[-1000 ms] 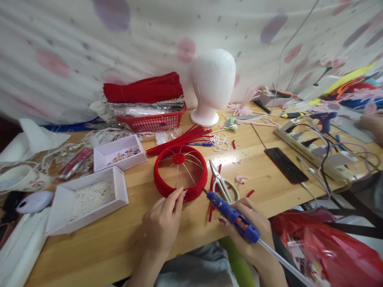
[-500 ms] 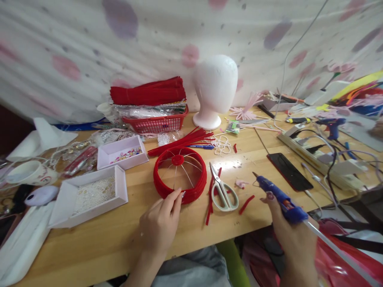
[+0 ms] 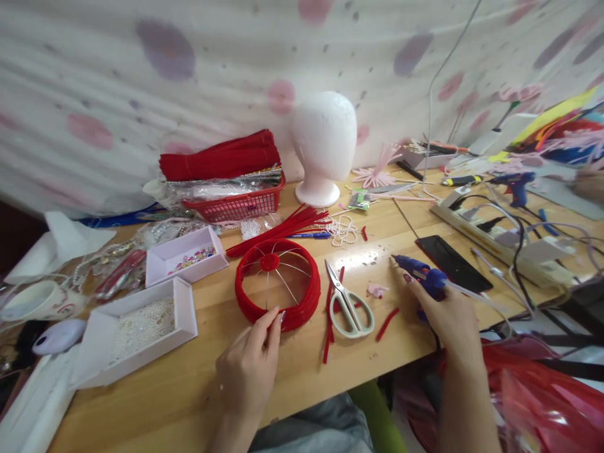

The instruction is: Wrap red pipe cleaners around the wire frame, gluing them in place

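My left hand (image 3: 250, 357) pinches the rim of a red hoop (image 3: 302, 313) at its six o'clock, below the wire spokes (image 3: 287, 286). My right hand (image 3: 448, 321) grips a blue glue gun (image 3: 423, 274), its nozzle pointing towards ten o'clock, with a phone (image 3: 453, 263) just beside it. From the hoop, scissors (image 3: 343, 294) lie between three and four o'clock, a box (image 3: 184, 309) of beads (image 3: 144, 326) at eight, a red basket (image 3: 236, 207) at eleven, and a white foam head (image 3: 325, 138) between twelve and one.
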Demonstrator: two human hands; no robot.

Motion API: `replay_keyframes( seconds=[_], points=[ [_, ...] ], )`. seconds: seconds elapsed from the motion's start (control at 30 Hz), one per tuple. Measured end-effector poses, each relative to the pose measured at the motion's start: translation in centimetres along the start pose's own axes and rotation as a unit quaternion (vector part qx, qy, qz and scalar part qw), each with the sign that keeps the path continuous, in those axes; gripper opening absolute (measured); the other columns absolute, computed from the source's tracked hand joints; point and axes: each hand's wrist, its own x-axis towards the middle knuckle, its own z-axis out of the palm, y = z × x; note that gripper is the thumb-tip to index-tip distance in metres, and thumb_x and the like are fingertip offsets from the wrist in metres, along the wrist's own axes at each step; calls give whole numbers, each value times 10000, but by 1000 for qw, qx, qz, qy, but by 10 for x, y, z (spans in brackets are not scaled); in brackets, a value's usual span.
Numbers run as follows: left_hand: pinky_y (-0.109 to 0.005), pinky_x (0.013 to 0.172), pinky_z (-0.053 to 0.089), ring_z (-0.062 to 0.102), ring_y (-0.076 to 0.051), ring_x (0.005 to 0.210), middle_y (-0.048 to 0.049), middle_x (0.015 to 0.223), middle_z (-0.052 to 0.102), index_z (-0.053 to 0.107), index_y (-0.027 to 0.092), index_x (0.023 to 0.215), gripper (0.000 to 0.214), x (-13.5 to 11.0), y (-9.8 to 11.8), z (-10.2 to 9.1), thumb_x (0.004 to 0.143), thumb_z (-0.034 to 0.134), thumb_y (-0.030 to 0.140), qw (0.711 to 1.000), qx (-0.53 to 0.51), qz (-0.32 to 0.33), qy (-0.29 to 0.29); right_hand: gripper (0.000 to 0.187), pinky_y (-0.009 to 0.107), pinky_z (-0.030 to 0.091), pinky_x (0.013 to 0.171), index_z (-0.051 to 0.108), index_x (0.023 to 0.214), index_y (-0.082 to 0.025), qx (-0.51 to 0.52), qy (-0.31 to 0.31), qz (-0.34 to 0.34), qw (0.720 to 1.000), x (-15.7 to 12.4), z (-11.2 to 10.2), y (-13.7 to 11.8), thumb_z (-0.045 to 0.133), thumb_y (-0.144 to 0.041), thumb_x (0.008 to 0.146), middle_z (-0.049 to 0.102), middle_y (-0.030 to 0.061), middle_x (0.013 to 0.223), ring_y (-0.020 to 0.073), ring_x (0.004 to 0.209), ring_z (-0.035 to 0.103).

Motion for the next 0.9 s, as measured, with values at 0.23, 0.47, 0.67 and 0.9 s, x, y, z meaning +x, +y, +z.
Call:
replay_keyframes(
  seconds=[0.23,0.47,0.67,0.9],
  points=[
    [-218,557,461,708,-95,521,-13,700,793,765,151,971,216,-1,-2,1,1035,609,286,1000,-21,1,3,626,401,462,636,701,907,-193,-52,107,56,991,-62,-25,9,560,-789,779,703,116,839,273,700,630],
    [-214,560,473,696,-95,508,4,662,774,756,150,953,273,-1,-4,2,1058,563,311,1000,-29,5,-4,546,299,334,536,565,595,-229,-12,136,-82,987,-113,-25,-17,543,-660,928,496,-24,510,142,496,456],
    [-228,517,457,686,-111,487,-7,634,767,765,167,923,300,2,-2,1,1061,549,323,1000,-21,-9,-1,321,262,382,552,608,689,-212,92,59,-224,968,-114,3,-47,623,-376,964,556,-27,593,122,519,488],
    [-238,521,466,691,-123,494,-15,651,779,778,177,923,314,3,-1,-2,1064,531,310,999,-27,-19,-7,146,304,554,776,697,1044,-253,154,-64,-329,929,-120,36,-100,568,-268,979,722,53,967,193,893,703]
  ],
)
